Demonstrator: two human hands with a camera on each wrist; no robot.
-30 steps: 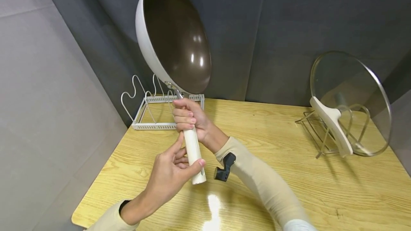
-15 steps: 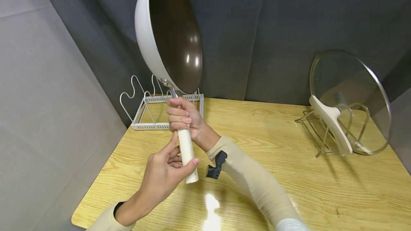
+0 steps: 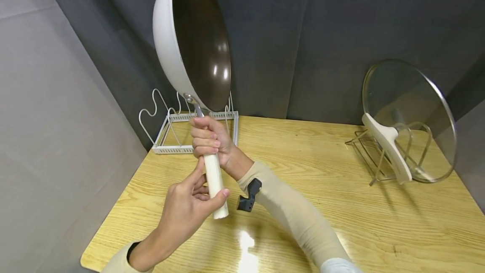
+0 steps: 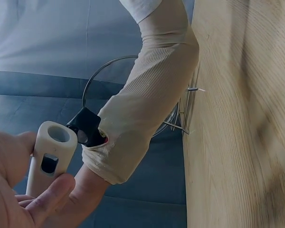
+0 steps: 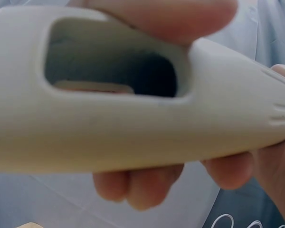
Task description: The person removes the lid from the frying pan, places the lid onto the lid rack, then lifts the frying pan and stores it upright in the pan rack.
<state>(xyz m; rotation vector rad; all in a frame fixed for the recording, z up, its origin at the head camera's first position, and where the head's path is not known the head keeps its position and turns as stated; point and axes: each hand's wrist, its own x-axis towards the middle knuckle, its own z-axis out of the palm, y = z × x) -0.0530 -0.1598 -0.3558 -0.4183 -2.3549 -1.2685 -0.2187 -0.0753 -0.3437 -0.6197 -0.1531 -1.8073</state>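
A wok (image 3: 201,45), white outside and dark brown inside, is held up above the table with its bowl at the top and its opening facing right. The right hand (image 3: 216,140) wraps round the upper part of its cream handle (image 3: 214,176), just below the metal neck. Lower down, the left hand (image 3: 185,207) pinches the same handle between thumb and fingers near its end. The left wrist view shows a hole and a slot in the handle end (image 4: 61,154). Close up in the right wrist view, fingers lie above and below the slotted handle (image 5: 109,128). The wok's upper rim is cut off in the head view.
Behind the wok a white wire rack (image 3: 172,149) stands at the table's back left. At the right, a glass lid (image 3: 417,87) with a cream handle (image 3: 386,142) leans on a metal wire stand (image 3: 377,172). The wooden table (image 3: 303,172) backs onto a dark curtain (image 3: 341,33).
Both hands and the wok have shifted left. The wok has turned so that more of its white outside and less of its inside shows; its rim has risen out of the head view.
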